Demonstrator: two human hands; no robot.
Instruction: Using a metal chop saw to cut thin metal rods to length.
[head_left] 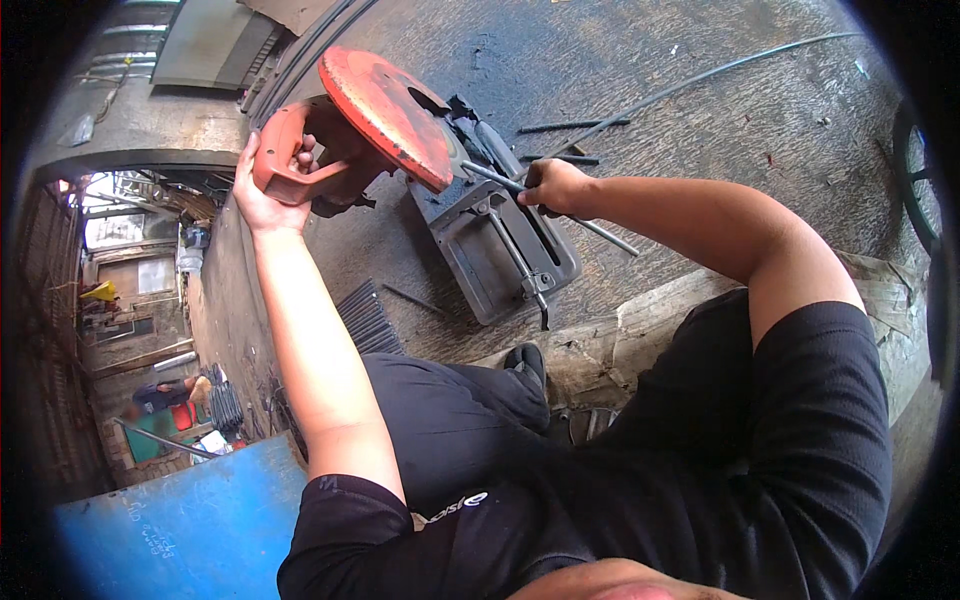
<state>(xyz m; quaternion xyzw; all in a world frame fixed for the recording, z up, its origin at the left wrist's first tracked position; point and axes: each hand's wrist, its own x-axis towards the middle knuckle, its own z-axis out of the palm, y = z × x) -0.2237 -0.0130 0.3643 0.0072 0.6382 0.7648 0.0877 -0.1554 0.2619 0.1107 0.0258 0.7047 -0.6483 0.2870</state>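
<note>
An orange-red cut-off saw (385, 105) with a round blade guard stands on the floor in front of me, its paint worn. My left hand (268, 200) is wrapped round the saw's handle, on the left of the guard. Below the guard sits the saw's grey metal base (480, 265), which carries a clamp screw (515, 250) with a crank. My right hand (560, 188) grips a thin metal rod (608, 238) lying across the base. One end of the rod reaches toward the guard's lower edge. The blade is hidden by the guard.
Short dark rods (575, 126) lie beyond the base, near a long thin rod (700, 78). A bundle of cut rods (368, 318) rests left of the base. A blue panel (190, 520) is at lower left, a wheel (915, 175) at far right. Another person (160, 397) is in the left background.
</note>
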